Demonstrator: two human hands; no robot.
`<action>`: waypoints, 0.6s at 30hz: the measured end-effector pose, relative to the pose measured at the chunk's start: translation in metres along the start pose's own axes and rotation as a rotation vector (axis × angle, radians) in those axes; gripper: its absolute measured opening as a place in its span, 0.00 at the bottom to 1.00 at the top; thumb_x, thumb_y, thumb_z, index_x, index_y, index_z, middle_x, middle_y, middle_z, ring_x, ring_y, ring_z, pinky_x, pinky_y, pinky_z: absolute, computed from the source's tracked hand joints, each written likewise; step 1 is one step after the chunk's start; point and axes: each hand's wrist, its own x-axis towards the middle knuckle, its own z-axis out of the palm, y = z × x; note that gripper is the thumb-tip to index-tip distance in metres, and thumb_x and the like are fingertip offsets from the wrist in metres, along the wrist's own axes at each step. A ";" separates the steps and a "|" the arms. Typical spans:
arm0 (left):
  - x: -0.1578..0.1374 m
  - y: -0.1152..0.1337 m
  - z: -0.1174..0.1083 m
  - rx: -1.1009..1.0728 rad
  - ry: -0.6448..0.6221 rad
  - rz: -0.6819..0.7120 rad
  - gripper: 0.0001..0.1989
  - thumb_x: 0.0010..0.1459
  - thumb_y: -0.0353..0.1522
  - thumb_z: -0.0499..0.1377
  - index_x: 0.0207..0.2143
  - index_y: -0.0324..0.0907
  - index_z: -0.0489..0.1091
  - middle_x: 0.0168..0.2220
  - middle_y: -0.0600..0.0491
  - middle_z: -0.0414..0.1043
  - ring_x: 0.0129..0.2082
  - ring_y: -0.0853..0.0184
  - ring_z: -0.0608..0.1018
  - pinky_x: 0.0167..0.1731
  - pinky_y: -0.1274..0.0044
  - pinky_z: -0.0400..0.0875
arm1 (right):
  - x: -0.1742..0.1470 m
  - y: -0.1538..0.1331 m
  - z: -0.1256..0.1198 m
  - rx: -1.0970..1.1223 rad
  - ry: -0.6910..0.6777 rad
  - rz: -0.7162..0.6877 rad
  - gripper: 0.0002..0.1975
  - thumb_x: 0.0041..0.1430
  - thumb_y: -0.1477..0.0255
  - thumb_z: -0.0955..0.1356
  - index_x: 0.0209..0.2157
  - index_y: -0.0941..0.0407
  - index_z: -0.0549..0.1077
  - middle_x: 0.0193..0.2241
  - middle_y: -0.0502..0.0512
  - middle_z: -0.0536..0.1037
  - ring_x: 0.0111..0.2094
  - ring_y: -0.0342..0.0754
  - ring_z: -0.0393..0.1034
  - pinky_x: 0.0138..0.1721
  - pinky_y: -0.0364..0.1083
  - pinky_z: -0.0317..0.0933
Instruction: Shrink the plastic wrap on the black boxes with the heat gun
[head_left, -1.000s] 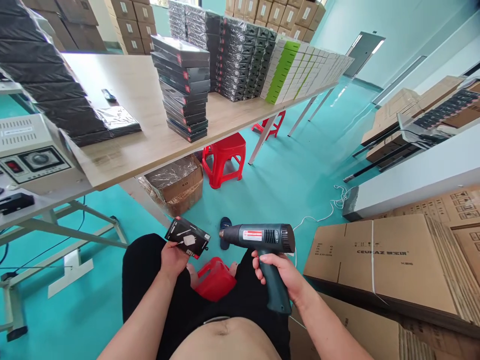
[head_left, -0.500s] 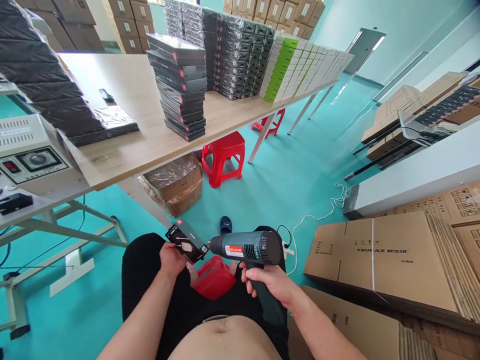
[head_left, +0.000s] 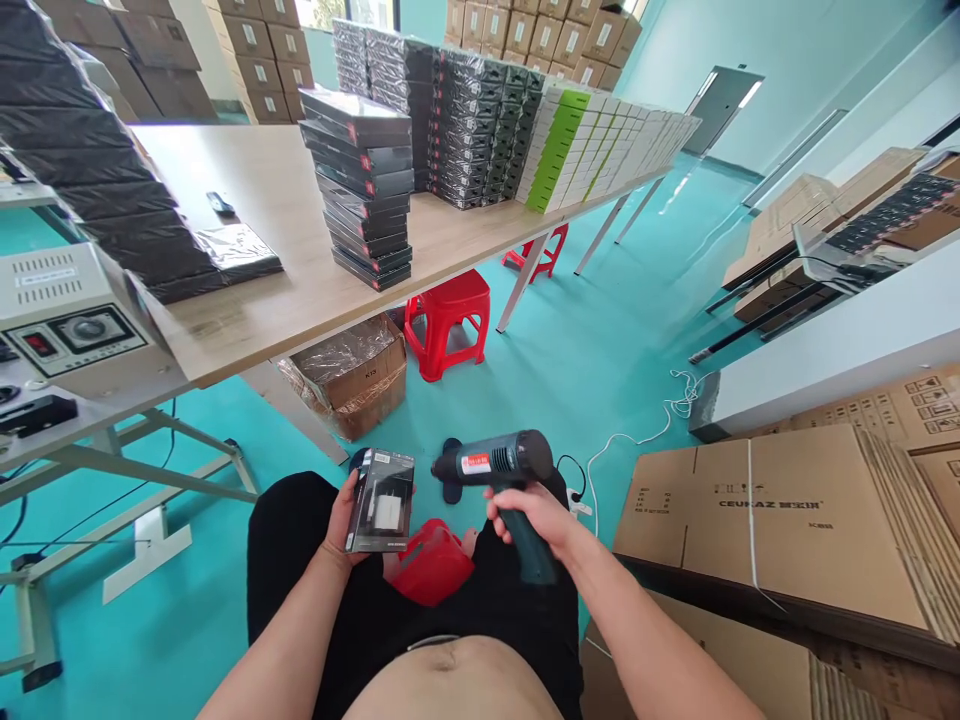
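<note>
Left hand (head_left: 343,518) grips a glossy black box (head_left: 384,503) along its left edge, most of the fingers hidden by it, and holds it up just left of the lower middle of the frame, with a pale device pictured on the face turned to the camera. To its right, the right hand (head_left: 531,518) is wrapped round the handle of a dark green heat gun (head_left: 501,458), whose nozzle points leftward at the box without appearing to touch it; whether the trigger is pressed cannot be told. The step in hand seems to be warming the box's surface, perhaps to tighten a clear wrap, though no loose film can be made out on it. As I judge it, the next move calls for the left hand to turn the box so that each face and edge meets the air, while the right hand sweeps the nozzle evenly, clear of the left fingers and never lingering on one spot. Toward the upper middle of the frame, a stack of dark boxes (head_left: 369,205) stands on the counter (head_left: 251,308), slightly uneven, and a taller pile of black packages (head_left: 90,185) rises at the upper left.
</note>
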 end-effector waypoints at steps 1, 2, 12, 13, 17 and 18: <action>0.001 0.001 -0.003 0.007 0.036 -0.010 0.32 0.57 0.47 0.53 0.56 0.34 0.64 0.45 0.36 0.75 0.45 0.46 0.77 0.42 0.56 0.71 | 0.007 -0.005 0.009 0.039 0.009 -0.025 0.13 0.49 0.69 0.69 0.37 0.61 0.73 0.26 0.53 0.76 0.23 0.43 0.70 0.24 0.42 0.64; 0.003 0.002 -0.006 0.010 0.079 -0.009 0.29 0.57 0.44 0.54 0.55 0.34 0.65 0.42 0.37 0.76 0.43 0.47 0.78 0.42 0.57 0.72 | 0.012 -0.011 0.019 0.066 -0.014 -0.045 0.13 0.49 0.69 0.69 0.37 0.60 0.73 0.26 0.53 0.76 0.23 0.43 0.70 0.24 0.42 0.64; -0.006 0.005 -0.007 -0.053 -0.004 0.121 0.29 0.57 0.44 0.53 0.58 0.40 0.63 0.49 0.40 0.73 0.50 0.47 0.74 0.47 0.54 0.69 | -0.010 -0.016 -0.024 -0.233 -0.434 0.202 0.14 0.45 0.70 0.71 0.36 0.62 0.76 0.25 0.55 0.78 0.21 0.43 0.70 0.22 0.42 0.63; -0.007 0.005 -0.005 -0.050 -0.016 0.127 0.30 0.57 0.45 0.53 0.58 0.39 0.62 0.50 0.39 0.72 0.51 0.46 0.73 0.47 0.53 0.68 | -0.007 -0.007 -0.037 -0.171 -0.342 0.191 0.14 0.46 0.70 0.70 0.36 0.62 0.75 0.25 0.55 0.78 0.21 0.44 0.71 0.22 0.42 0.63; -0.006 0.007 0.002 -0.004 0.001 0.208 0.30 0.56 0.45 0.54 0.57 0.39 0.63 0.51 0.37 0.71 0.50 0.45 0.74 0.46 0.52 0.68 | 0.012 0.027 -0.069 0.132 0.005 0.137 0.12 0.49 0.70 0.68 0.35 0.62 0.74 0.25 0.56 0.77 0.22 0.44 0.70 0.20 0.41 0.62; -0.006 0.008 0.004 0.009 0.008 0.241 0.29 0.57 0.45 0.55 0.56 0.39 0.64 0.51 0.37 0.72 0.49 0.45 0.75 0.46 0.52 0.68 | 0.017 0.034 -0.071 0.170 0.035 0.131 0.11 0.50 0.70 0.68 0.34 0.62 0.73 0.25 0.55 0.76 0.22 0.43 0.70 0.21 0.40 0.62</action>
